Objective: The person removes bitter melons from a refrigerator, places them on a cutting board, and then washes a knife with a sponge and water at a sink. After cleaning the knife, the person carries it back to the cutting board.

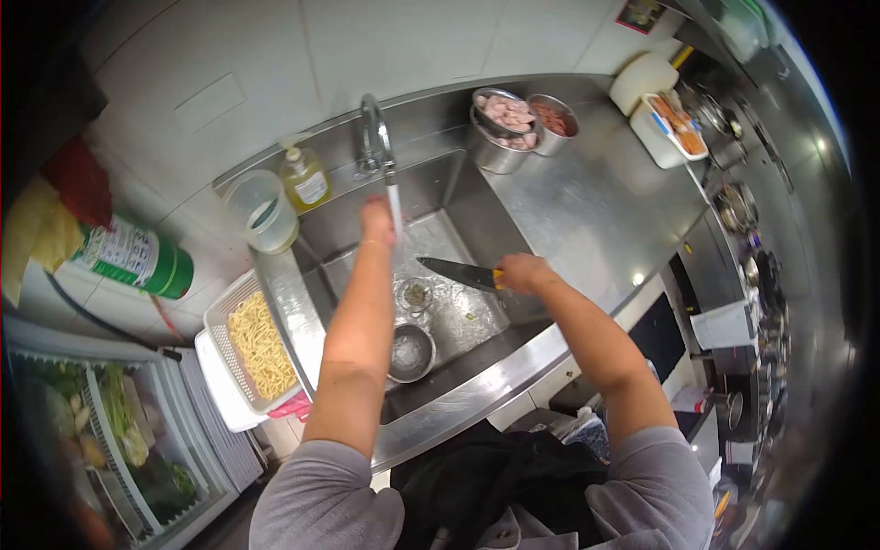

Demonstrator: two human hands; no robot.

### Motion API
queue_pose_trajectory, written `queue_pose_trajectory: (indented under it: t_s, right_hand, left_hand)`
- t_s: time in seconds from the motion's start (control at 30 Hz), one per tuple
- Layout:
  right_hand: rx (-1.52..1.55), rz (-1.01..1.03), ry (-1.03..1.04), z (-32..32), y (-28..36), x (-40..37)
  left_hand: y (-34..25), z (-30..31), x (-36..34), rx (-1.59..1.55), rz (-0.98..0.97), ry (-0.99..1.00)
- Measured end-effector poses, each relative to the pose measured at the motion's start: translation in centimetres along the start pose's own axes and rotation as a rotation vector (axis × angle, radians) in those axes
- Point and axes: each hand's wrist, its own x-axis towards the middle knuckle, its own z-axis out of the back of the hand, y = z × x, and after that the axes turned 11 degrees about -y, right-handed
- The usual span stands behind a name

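My right hand (524, 273) is closed round the yellow handle of a kitchen knife (458, 273). Its dark, wide blade points left across the sink (500, 215). At the tap (371, 137), my left hand (377, 220) is beside the running water, its fingers blurred and partly hidden. Below the blade, water spreads over the sink floor around the drain strainer (415, 294). A metal bowl (410, 354) with water in it sits in the near part of the sink.
Metal containers of pale meat pieces (506, 112) and darker meat (552, 117) stand behind the sink on the right. Left are a soap bottle (305, 176), a plastic tub (260, 213) and a basket of noodles (261, 344). A white food container (674, 128) sits far right.
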Motion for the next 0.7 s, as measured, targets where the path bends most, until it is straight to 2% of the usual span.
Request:
queue_pose_trajectory:
  t_s: [0.03, 0.1, 0.17, 0.23, 0.3, 0.33, 0.43, 0.5, 0.57, 0.6, 0.63, 0.67, 0.7]
  right_hand:
    - [0.002, -0.035, -0.002, 1.7, -1.7, -2.8]
    - [0.089, -0.098, -0.161, 3.2, -5.0, -8.7]
    - [0.259, -0.146, -0.249, 3.5, -8.4, -13.7]
    - [0.388, -0.257, -0.266, 3.5, -10.3, -18.3]
    - [0.539, -0.363, -0.328, 3.3, -11.1, -22.2]
    - [0.550, -0.403, -0.339, 2.8, -11.6, -23.5]
    - [0.752, -0.497, -0.368, -0.3, -14.0, -26.1]
    - [0.780, -0.531, -0.394, -1.5, -14.5, -27.4]
    - [0.782, -0.553, -0.401, -1.6, -14.4, -28.2]
    - [0.802, -0.579, -0.411, -2.5, -14.9, -28.5]
    - [0.726, -0.491, -0.468, -3.8, -15.7, -28.7]
    - [0.645, -0.413, -0.523, -4.8, -16.5, -29.5]
    - [0.631, -0.441, -0.519, -4.5, -16.4, -30.2]
  left_hand:
    - [0.2, 1.1, 3.9, 0.053, 0.039, -0.002]
    - [-2.1, 0.4, 4.6, 0.100, -0.053, -0.138]
    - [-4.1, -0.4, 3.6, 0.080, -0.034, -0.167]
    - [-3.3, -0.4, 6.4, 0.063, -0.017, -0.163]
    - [-2.1, -1.2, 6.1, 0.103, -0.250, -0.116]
    - [-1.7, -1.6, 6.1, 0.118, -0.237, -0.078]
    - [-2.1, -0.9, 7.2, 0.865, -0.446, -0.023]
    - [-3.7, 1.2, 8.6, 0.982, -0.496, 0.140]
    - [-6.2, 1.8, 2.2, 0.855, -0.331, 0.159]
    - [-5.4, 3.6, 2.5, 0.763, -0.323, 0.126]
    - [-4.4, 5.3, 3.1, 0.671, -0.312, 0.099]
    - [-3.1, 6.5, 1.6, 0.664, -0.284, -0.019]
    - [-1.0, 8.5, 1.4, 0.638, -0.268, -0.007]
